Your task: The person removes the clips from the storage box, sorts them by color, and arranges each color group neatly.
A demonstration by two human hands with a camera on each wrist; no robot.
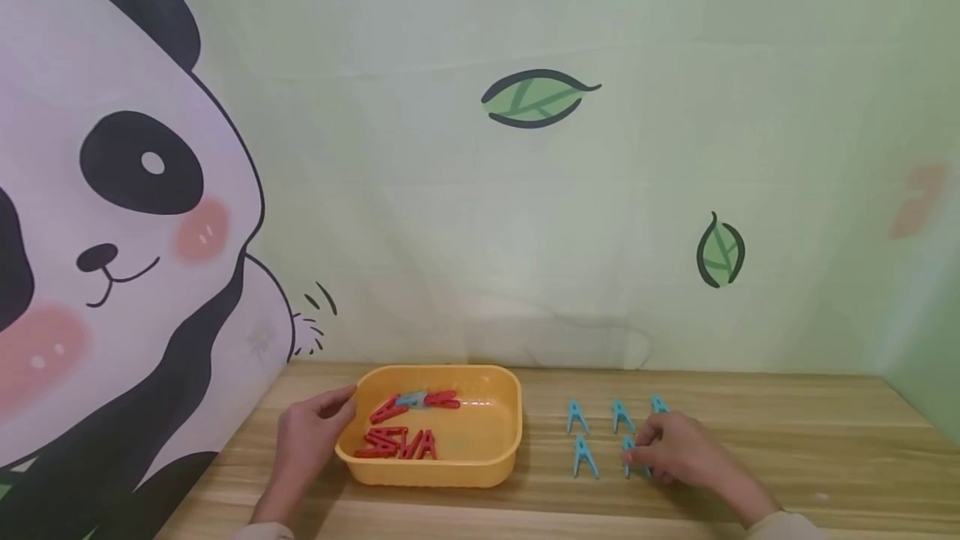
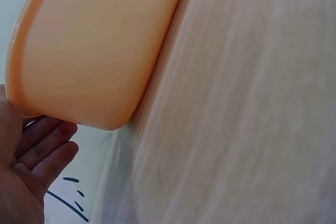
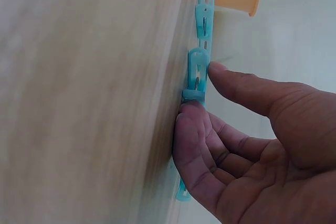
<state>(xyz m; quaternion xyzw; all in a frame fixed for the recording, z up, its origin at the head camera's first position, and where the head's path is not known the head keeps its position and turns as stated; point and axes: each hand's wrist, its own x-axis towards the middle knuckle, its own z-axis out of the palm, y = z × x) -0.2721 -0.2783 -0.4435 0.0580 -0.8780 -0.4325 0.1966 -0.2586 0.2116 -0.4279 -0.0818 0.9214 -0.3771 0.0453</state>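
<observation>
On a wood-grain counter [image 1: 825, 440], the right hand [image 1: 686, 452] pinches 1 blue clothespin [image 3: 198, 65] between its fingers, at 3 o'clock from a yellow basin [image 1: 450, 473] holding red clothespins [image 1: 427, 442]. The left hand's [image 1: 309, 432] loosely extended fingers touch the basin's rim at 9 o'clock.

Head view: I look forward and down across the surface [image 1: 750, 457], from farthest.
Left wrist view: low, sideways, very near the yellow basket [image 2: 94, 51].
Right wrist view: low, sideways, close to blue clothespins [image 3: 192, 73].
Shared: basket, in all three.
</observation>
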